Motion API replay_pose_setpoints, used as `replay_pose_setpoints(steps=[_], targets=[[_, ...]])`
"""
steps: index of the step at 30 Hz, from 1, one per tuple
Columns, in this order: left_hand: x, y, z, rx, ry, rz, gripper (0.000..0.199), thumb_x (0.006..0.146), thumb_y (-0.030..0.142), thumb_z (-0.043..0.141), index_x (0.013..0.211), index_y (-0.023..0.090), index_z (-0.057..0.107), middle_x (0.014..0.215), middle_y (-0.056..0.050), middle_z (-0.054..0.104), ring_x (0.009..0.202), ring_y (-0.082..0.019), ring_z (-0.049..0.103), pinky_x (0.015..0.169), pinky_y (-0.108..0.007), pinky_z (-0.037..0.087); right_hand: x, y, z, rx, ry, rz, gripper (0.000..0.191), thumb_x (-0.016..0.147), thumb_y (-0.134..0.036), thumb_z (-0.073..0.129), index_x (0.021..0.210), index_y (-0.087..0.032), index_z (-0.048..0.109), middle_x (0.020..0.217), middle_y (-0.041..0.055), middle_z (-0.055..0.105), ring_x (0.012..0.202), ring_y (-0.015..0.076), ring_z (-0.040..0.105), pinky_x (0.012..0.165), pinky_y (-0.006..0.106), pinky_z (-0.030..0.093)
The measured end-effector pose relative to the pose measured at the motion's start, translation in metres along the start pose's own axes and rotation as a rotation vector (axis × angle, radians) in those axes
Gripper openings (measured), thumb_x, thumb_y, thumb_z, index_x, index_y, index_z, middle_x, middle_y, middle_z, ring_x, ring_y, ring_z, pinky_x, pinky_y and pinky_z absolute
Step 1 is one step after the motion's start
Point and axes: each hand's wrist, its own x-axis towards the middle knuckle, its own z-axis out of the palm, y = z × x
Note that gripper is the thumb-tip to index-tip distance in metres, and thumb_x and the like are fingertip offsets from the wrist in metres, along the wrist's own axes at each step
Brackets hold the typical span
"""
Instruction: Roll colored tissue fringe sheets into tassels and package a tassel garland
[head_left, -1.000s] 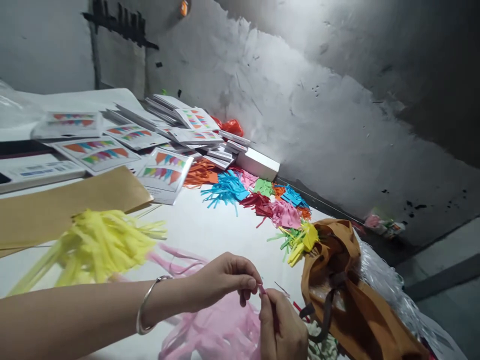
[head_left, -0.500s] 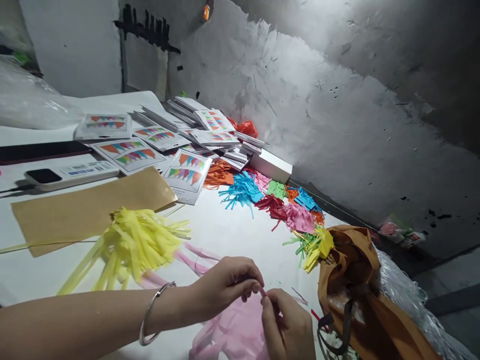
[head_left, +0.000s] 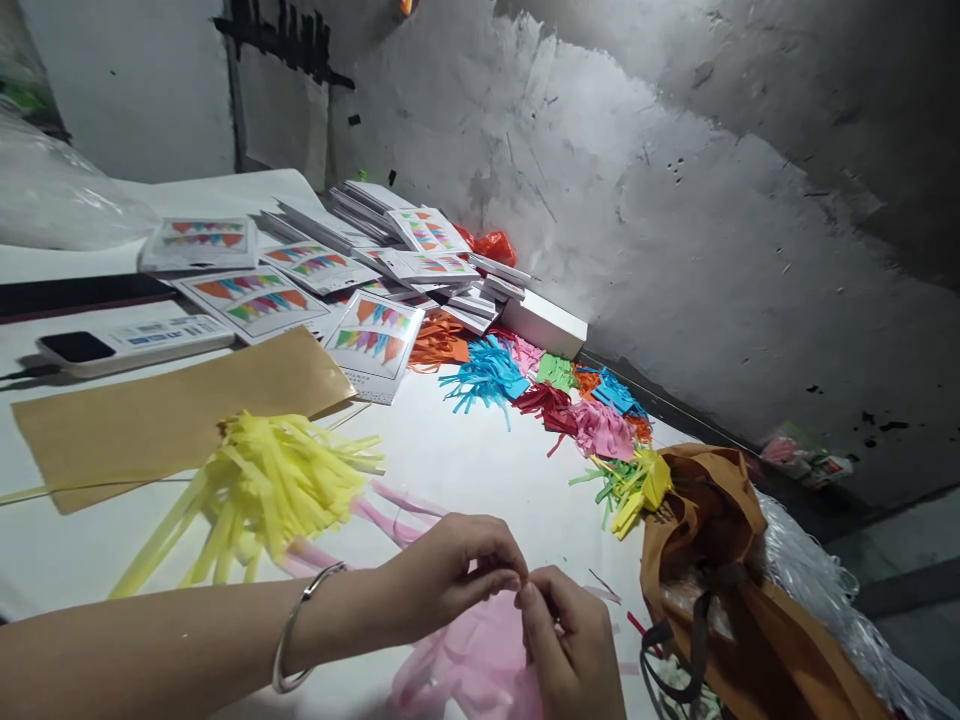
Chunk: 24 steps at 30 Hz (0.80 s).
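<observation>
My left hand (head_left: pixel 461 578), with a silver bangle (head_left: pixel 289 640) at its wrist, is closed in a pinch. Its fingertips meet those of my right hand (head_left: pixel 568 645), also pinched, over a pink tassel's strip that is mostly hidden by the fingers. Beneath both hands lies the pink tassel (head_left: pixel 469 660) of thin ribbon-like strips, partly covered by them. More pink strips (head_left: pixel 397 515) stretch out behind my left wrist. A yellow tassel (head_left: pixel 289 475) rests just beyond my left forearm, overlapping some pink strips.
A brown paper piece (head_left: pixel 150 420), phone-like white device (head_left: pixel 135 345) and printed bunting cards (head_left: pixel 375 340) lie at left. Colored tassel bundles (head_left: pixel 547 405) line the wall side. At right stands a brown bag (head_left: pixel 705 520) with a dark strap, beside clear plastic (head_left: pixel 802 560).
My fingertips have drawn together, and the bit of pink strip visible between them before is now hidden. The view has shifted slightly.
</observation>
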Motion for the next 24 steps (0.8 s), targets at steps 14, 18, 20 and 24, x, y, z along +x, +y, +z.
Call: replay_pose_setpoints(steps=[14,18,20,24], targets=[[0.002,-0.006,0.0,-0.417,-0.026,-0.437,0.026,0.083,0.039,0.07,0.083,0.013,0.07,0.064,0.0,0.063,0.057,-0.011,0.054,0.054,-0.021,0.044,0.005,0.001,0.011,0.062,0.042,0.041,0.027,0.099,-0.042,0.05,0.087,-0.023,0.066,0.075,-0.0007,0.065,0.065,0.0126,0.059,0.062,0.023,0.04],[0.001,-0.01,0.002,-0.463,0.029,-0.468,0.026,0.078,0.037,0.075,0.087,0.013,0.068,0.064,0.002,0.063,0.058,-0.012,0.056,0.055,-0.023,0.046,0.006,0.004,0.014,0.071,0.048,0.027,0.032,0.101,-0.039,0.046,0.082,-0.022,0.065,0.066,-0.0015,0.061,0.058,0.0118,0.057,0.056,0.023,0.039],[0.001,-0.013,0.002,-0.449,0.023,-0.474,0.023,0.078,0.034,0.074,0.083,0.014,0.067,0.065,0.001,0.065,0.058,-0.012,0.057,0.055,-0.023,0.046,0.007,0.005,0.014,0.09,0.029,0.03,0.032,0.101,-0.039,0.046,0.079,-0.022,0.064,0.064,-0.0019,0.059,0.056,0.0114,0.054,0.055,0.023,0.038],[0.0,-0.016,0.0,-0.4,-0.007,-0.476,0.016,0.08,0.029,0.069,0.08,0.014,0.068,0.065,0.0,0.066,0.06,-0.012,0.058,0.057,-0.022,0.046,0.008,0.009,0.014,0.152,-0.019,0.113,0.032,0.098,-0.043,0.05,0.082,-0.022,0.066,0.068,-0.001,0.063,0.058,0.0115,0.056,0.056,0.022,0.04]])
